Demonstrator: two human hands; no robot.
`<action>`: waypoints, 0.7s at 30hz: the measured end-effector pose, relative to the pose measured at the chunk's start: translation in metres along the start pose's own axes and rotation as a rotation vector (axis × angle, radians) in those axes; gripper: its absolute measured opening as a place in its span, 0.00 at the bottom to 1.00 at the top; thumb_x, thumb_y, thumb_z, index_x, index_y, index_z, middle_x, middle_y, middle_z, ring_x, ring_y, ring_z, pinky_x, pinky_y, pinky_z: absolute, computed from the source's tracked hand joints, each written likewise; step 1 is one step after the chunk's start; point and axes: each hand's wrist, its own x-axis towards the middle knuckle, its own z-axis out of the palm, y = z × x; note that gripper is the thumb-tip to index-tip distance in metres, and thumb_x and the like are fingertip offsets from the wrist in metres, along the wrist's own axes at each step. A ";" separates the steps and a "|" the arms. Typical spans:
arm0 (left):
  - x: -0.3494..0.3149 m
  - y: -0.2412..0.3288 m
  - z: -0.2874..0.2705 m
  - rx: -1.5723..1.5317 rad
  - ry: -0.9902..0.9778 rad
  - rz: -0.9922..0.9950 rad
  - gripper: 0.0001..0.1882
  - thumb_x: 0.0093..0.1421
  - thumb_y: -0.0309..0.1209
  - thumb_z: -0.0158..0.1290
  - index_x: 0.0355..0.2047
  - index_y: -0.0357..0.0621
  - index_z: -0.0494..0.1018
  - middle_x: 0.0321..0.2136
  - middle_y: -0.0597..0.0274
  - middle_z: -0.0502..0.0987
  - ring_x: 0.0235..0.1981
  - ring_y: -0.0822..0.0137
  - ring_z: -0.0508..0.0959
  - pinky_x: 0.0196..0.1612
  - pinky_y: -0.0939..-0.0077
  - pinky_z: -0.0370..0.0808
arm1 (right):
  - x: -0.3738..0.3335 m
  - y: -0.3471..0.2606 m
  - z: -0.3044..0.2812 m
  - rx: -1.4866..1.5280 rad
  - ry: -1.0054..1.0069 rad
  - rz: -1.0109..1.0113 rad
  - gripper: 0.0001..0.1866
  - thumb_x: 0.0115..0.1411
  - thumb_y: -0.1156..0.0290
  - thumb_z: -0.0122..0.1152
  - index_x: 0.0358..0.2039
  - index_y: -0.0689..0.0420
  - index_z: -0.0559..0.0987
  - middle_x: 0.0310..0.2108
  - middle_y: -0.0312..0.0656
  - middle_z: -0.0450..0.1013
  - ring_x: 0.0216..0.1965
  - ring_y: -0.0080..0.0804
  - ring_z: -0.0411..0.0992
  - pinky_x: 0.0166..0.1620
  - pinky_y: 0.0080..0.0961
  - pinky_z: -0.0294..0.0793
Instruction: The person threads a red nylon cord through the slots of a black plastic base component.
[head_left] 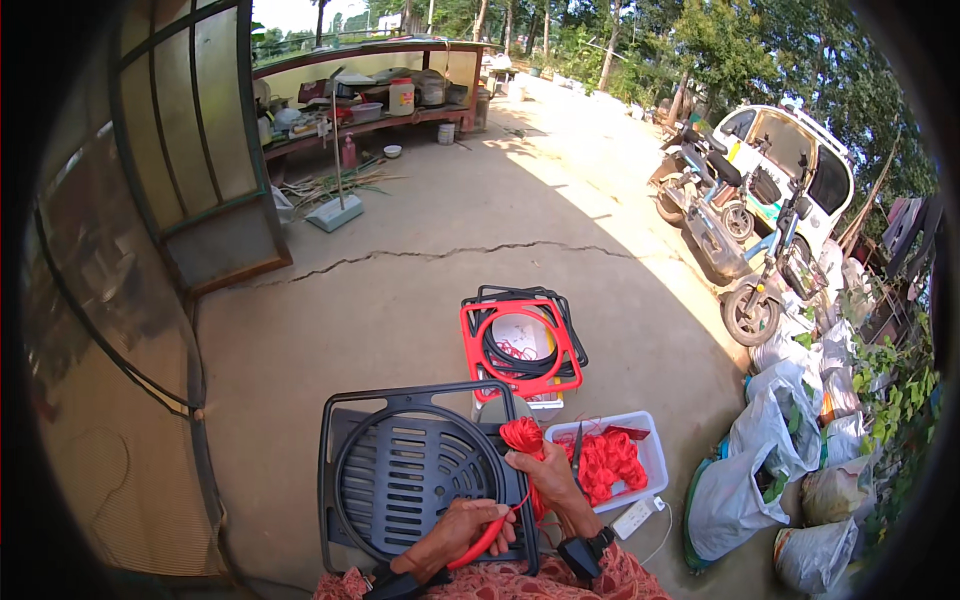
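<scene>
A black square frame with a round ring inside it lies in front of me, over a dark slatted plastic seat. My left hand is closed at the ring's lower right, its fingertips pinching red cord. Beneath that hand curves a thick red band; I cannot tell whether it is cord wound on the ring. At the frame's right side, my right hand grips a bundle of red cord, with strands hanging below. Scissors stand out of a white tub heaped with red cord beside that hand.
Ahead, a red frame and black ones are stacked on a white container. A white power strip with a cable lies right of me. Stuffed sacks line the right, with electric scooters beyond. A dustpan stands far left.
</scene>
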 end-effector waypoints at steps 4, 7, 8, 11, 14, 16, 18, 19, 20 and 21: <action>0.000 -0.005 -0.003 0.005 -0.024 -0.020 0.15 0.65 0.32 0.47 0.37 0.27 0.72 0.24 0.48 0.77 0.20 0.60 0.78 0.26 0.72 0.76 | -0.004 0.003 -0.002 0.016 -0.008 0.016 0.13 0.55 0.72 0.65 0.40 0.62 0.78 0.33 0.32 0.75 0.33 0.16 0.70 0.38 0.18 0.71; 0.000 -0.007 -0.004 -0.024 -0.036 -0.006 0.15 0.66 0.33 0.47 0.37 0.27 0.72 0.23 0.49 0.77 0.20 0.61 0.78 0.25 0.73 0.76 | -0.003 0.006 -0.004 0.043 -0.013 0.046 0.13 0.56 0.71 0.66 0.40 0.62 0.77 0.33 0.33 0.75 0.33 0.16 0.70 0.38 0.18 0.70; 0.000 -0.007 -0.005 -0.028 -0.052 -0.008 0.16 0.66 0.33 0.47 0.38 0.27 0.72 0.23 0.50 0.77 0.20 0.62 0.78 0.25 0.74 0.76 | -0.005 0.006 -0.004 0.042 -0.014 0.047 0.13 0.56 0.71 0.66 0.40 0.62 0.77 0.33 0.33 0.75 0.33 0.16 0.70 0.38 0.18 0.70; 0.002 -0.009 -0.007 -0.045 -0.074 -0.021 0.17 0.66 0.34 0.47 0.39 0.27 0.72 0.22 0.52 0.76 0.19 0.64 0.77 0.23 0.76 0.75 | -0.007 0.002 -0.007 -0.001 -0.019 0.064 0.14 0.56 0.71 0.66 0.41 0.62 0.77 0.33 0.32 0.75 0.34 0.16 0.70 0.38 0.18 0.70; 0.000 -0.008 -0.006 -0.046 -0.073 -0.031 0.17 0.67 0.35 0.46 0.40 0.28 0.73 0.22 0.54 0.76 0.18 0.65 0.76 0.22 0.77 0.74 | -0.013 -0.009 -0.015 -0.089 -0.047 0.074 0.15 0.56 0.70 0.66 0.42 0.62 0.77 0.34 0.32 0.75 0.34 0.16 0.69 0.38 0.18 0.70; -0.001 -0.007 -0.007 -0.035 -0.064 -0.027 0.18 0.67 0.36 0.46 0.41 0.28 0.73 0.22 0.54 0.76 0.18 0.66 0.76 0.21 0.77 0.73 | -0.025 -0.033 -0.014 -0.183 -0.141 0.223 0.16 0.57 0.66 0.67 0.43 0.60 0.77 0.34 0.31 0.75 0.34 0.16 0.69 0.39 0.19 0.70; 0.000 -0.006 -0.006 -0.046 -0.057 -0.037 0.18 0.67 0.36 0.45 0.42 0.28 0.73 0.22 0.55 0.76 0.17 0.66 0.75 0.21 0.78 0.73 | -0.034 -0.031 -0.025 -0.281 -0.187 0.241 0.17 0.57 0.64 0.67 0.43 0.60 0.77 0.32 0.31 0.75 0.34 0.16 0.70 0.39 0.19 0.70; 0.000 -0.006 -0.006 -0.048 -0.058 -0.036 0.18 0.67 0.36 0.45 0.42 0.28 0.73 0.22 0.55 0.76 0.17 0.66 0.75 0.21 0.78 0.73 | -0.039 -0.030 -0.030 -0.376 -0.230 0.259 0.18 0.57 0.63 0.67 0.44 0.59 0.77 0.31 0.31 0.75 0.33 0.16 0.70 0.38 0.19 0.70; 0.000 -0.007 -0.006 -0.051 -0.058 -0.033 0.18 0.68 0.37 0.45 0.41 0.30 0.73 0.21 0.57 0.76 0.17 0.68 0.75 0.20 0.79 0.72 | -0.043 -0.031 -0.035 -0.378 -0.231 0.259 0.18 0.57 0.63 0.67 0.44 0.59 0.77 0.31 0.31 0.75 0.33 0.16 0.70 0.38 0.19 0.70; 0.001 -0.008 -0.006 -0.056 -0.058 -0.030 0.19 0.68 0.38 0.44 0.41 0.31 0.74 0.21 0.59 0.76 0.17 0.70 0.75 0.20 0.80 0.72 | -0.049 -0.032 -0.039 -0.354 -0.317 0.302 0.17 0.56 0.64 0.68 0.42 0.58 0.78 0.29 0.31 0.75 0.31 0.18 0.71 0.38 0.20 0.71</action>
